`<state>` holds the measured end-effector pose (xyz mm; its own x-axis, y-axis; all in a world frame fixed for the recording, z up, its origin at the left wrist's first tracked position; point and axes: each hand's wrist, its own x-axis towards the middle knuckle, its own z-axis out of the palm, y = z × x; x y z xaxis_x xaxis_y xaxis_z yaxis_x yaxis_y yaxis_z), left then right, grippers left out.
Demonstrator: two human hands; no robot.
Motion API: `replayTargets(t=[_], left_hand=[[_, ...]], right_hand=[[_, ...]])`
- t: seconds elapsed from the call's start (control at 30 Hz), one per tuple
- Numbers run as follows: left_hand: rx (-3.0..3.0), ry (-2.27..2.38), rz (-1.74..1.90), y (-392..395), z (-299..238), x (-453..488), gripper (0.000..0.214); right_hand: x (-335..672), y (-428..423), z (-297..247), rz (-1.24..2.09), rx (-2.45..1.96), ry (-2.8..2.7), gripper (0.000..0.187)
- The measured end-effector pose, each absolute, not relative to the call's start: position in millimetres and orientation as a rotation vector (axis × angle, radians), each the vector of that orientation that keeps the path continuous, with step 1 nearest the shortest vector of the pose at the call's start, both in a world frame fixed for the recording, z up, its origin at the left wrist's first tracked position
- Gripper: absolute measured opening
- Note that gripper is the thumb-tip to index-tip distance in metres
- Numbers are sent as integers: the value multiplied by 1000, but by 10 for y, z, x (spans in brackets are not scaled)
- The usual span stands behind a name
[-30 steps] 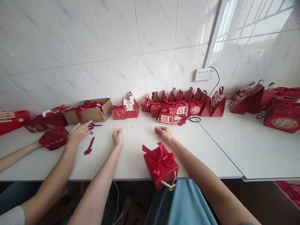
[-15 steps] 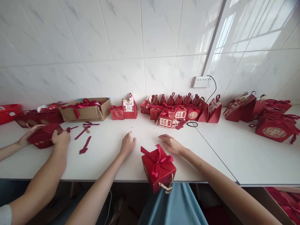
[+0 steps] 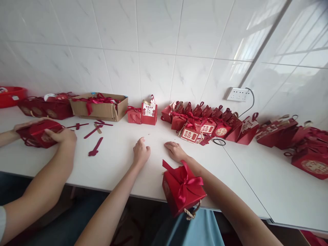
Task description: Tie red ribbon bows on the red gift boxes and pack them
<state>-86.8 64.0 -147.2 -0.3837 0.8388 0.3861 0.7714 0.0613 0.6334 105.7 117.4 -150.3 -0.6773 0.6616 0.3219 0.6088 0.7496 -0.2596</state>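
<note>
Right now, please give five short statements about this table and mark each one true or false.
1. The nearest bow-tied box has a rope handle. True.
2. The left hand grips that box. False: the hand is apart from the box.
3. A black ring lies on the white table. True.
4. The cardboard carton is sealed shut. False: it is open, with red ribbons inside.
5. Another person's hands hold a red box. True.

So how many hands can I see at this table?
4. The wearer's left hand and the wearer's right hand are at mid-view; a co-worker's left hand, partly hidden, and the co-worker's right hand hold a red box at the left.
</note>
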Motion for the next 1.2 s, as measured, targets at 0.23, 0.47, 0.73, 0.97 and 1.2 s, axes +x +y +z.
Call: replayTargets(t=[0.23,0.47,0.73,0.97,1.2], left_hand=[[1690,2203,1290,625,-1418,-870,40],[1767,2146,1317,608,-1379,-786,39],[1737,2207,1413,549,-1329,-778,32],[1980,1951,1465,537,-1359,-817,20],[2048,1898,1436,546,-1389,-791,23]], right_hand=[[1140,1199,-1011,119,-1000,-2362,30],[1702,943,-987,399,-985,-2377,23],[1274,1139,-1551,217,-886,-2506,31],[852,1460,-1593,52,-962,-2458,31],[932,1315,-1598,71,-907,-2468,35]])
